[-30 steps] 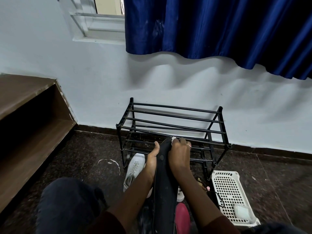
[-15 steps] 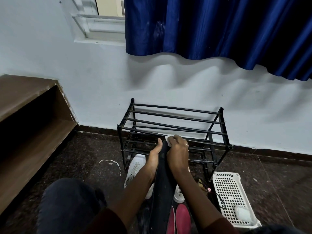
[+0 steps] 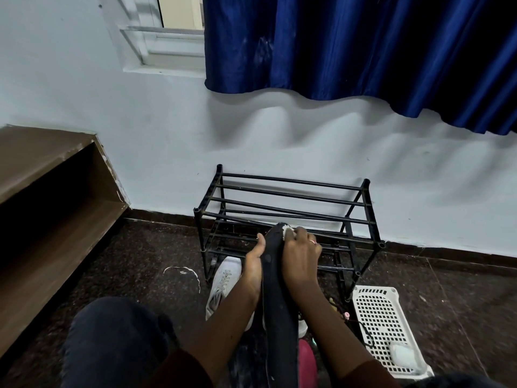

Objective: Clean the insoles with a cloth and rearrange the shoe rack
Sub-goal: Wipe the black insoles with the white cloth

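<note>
Held nearly upright just in front of the shoe rack: a long dark insole, toe end up, heel end dropping toward the lap and out of view. Braced that way, probably, to give the wiping something firm to push against.

Gripped along its left edge by the left hand, thumb lying up the rim, fingers hidden behind the sole, so serving as a backstop. Pressed at the toe end by the right hand, fingers curled over a bunched white cloth, with only a scrap showing above the knuckles. Looks like wiping of the toe area; too dark elsewhere on the insole to judge for dirt.

Beyond the hands, black tube rails of the rack, set against the white wall. No sign yet of rearranging, judging by shoes on the floor rather than on the rails. By the rack's front left corner, a white sneaker, toe toward the rack, partly behind the left forearm. Below the insole, near the bottom edge of view, a pink shoe. At the rack's front right corner, a white perforated basket on the floor, holding something pale, not clear what. Further left, a brown wooden shelf unit; above, a blue curtain.
</note>
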`<state>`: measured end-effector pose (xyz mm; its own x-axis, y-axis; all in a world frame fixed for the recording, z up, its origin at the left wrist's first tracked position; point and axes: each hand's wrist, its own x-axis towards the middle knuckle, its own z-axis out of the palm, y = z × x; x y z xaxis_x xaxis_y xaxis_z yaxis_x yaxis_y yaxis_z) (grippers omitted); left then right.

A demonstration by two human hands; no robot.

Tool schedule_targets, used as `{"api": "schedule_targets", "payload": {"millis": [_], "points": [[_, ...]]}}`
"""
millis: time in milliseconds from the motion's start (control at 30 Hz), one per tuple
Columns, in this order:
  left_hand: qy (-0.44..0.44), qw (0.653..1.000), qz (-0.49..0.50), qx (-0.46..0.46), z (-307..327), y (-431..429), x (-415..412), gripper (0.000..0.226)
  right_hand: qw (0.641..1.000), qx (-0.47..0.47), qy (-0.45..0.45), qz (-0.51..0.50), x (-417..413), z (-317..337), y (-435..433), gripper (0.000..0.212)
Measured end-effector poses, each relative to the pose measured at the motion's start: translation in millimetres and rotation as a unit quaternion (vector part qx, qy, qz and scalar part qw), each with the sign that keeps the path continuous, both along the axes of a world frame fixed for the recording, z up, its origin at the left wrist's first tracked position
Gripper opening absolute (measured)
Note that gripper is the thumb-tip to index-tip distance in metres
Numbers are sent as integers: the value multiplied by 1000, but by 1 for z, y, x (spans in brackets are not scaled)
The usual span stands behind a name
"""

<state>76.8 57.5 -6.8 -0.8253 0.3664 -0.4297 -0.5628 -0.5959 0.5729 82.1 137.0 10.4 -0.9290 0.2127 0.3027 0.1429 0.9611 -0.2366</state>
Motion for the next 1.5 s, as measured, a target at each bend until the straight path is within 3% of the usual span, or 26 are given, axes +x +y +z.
{"api": "schedule_targets", "payload": {"millis": [133, 267, 367, 467, 533, 600, 733, 833, 933, 1033, 1200, 1367, 1500], "points": [[-15, 1000, 13, 10, -6, -2, -1, 70, 997, -43, -58, -40, 0, 0, -2, 26], [-8, 1000, 2, -25, -4, -1, 2, 61, 993, -101, -60, -28, -1, 6, -1, 36], [7, 999, 4, -51, 6, 2, 6, 55, 989, -144, -8, 39, 0, 8, -8, 38], [46, 993, 0, -105, 4, 4, 4, 31, 978, -161, 68, 116, 5, 4, -18, 31], [62, 992, 14, -105, 3, 2, 6, 28, 976, -149, 86, 134, 8, -1, -17, 32], [37, 998, 28, -37, 4, 2, 9, 44, 985, -90, 85, 118, 6, -4, -11, 23], [11, 1000, 18, 15, -4, 3, 7, 66, 1000, -20, 17, 2, 0, 1, -3, 17], [6, 1000, 11, 4, -2, 4, 8, 69, 999, 9, -3, -53, -4, 7, -1, 11], [-1, 1000, 2, 11, 0, 3, 7, 72, 998, -47, -27, -17, -6, 9, 4, 25], [7, 1000, -1, 25, 4, -1, 5, 75, 993, -111, 37, 36, -2, 3, 3, 30], [18, 999, -20, 17, 4, -5, -1, 86, 982, -101, 90, 131, 14, -12, -9, 41], [13, 999, -28, 11, 2, -6, 6, 80, 985, -7, 112, 132, 26, -17, -6, 29], [15, 1000, -6, -1, 3, -3, 11, 62, 997, 32, 59, 33, 18, -5, 0, 18]]}}
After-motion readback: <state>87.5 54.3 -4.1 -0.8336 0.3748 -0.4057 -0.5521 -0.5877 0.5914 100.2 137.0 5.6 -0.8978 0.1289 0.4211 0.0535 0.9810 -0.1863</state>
